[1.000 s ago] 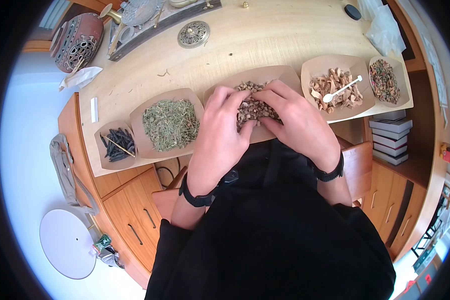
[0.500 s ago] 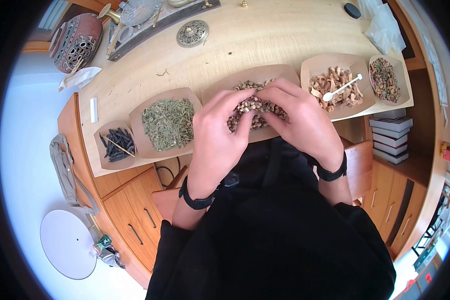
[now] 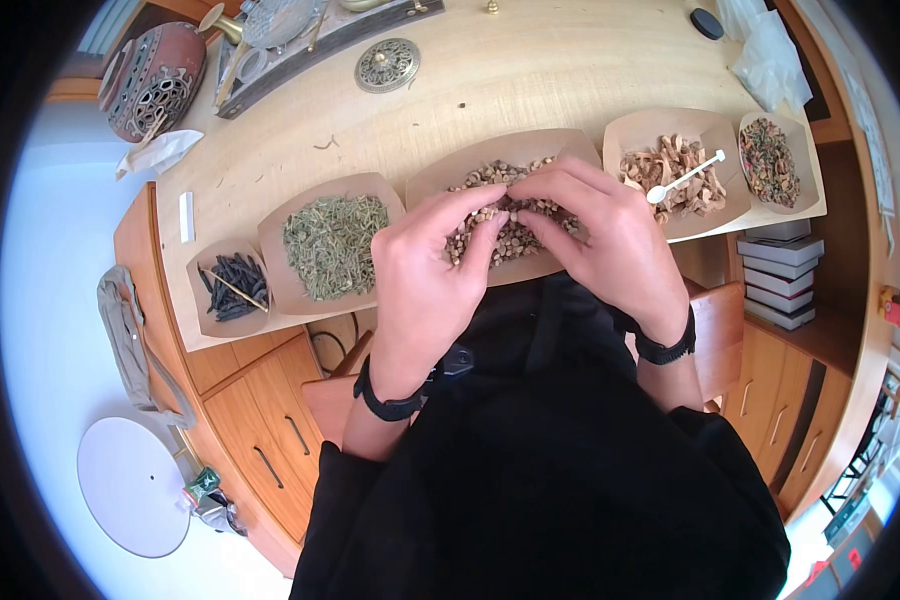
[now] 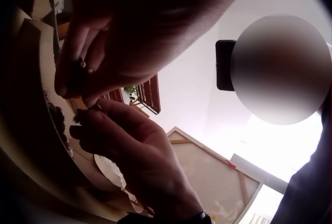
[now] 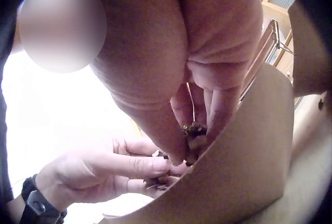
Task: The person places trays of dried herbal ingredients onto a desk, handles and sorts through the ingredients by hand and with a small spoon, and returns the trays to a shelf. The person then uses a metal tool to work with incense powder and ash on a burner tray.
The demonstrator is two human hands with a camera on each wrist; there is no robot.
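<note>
In the head view a paper tray (image 3: 450,165) holds brown chopped pieces (image 3: 515,240). Over it are both hands, fingertips close together. The left hand (image 3: 430,270) curls its fingers and thumb round some of the brown pieces. Facing it, the right hand (image 3: 610,240) does likewise, thumb and fingers bent toward each other. In the right wrist view dark pieces (image 5: 196,140) sit between the fingers of the right hand (image 5: 176,52), and the left hand (image 5: 98,174) pinches other bits. The left wrist view is dark, with pieces at both hands' fingertips.
To the left stand a tray of green stems (image 3: 335,245) and one of black sticks (image 3: 237,288). At right, a tray of tan shavings (image 3: 685,185) bears a white spoon (image 3: 685,177), beside a tray of mixed herbs (image 3: 770,165). A round metal ornament (image 3: 388,66) lies behind.
Both hands have lifted slightly and the left hand has shifted left, uncovering more of the brown pieces. The fingertips of the two hands have come closer together.
</note>
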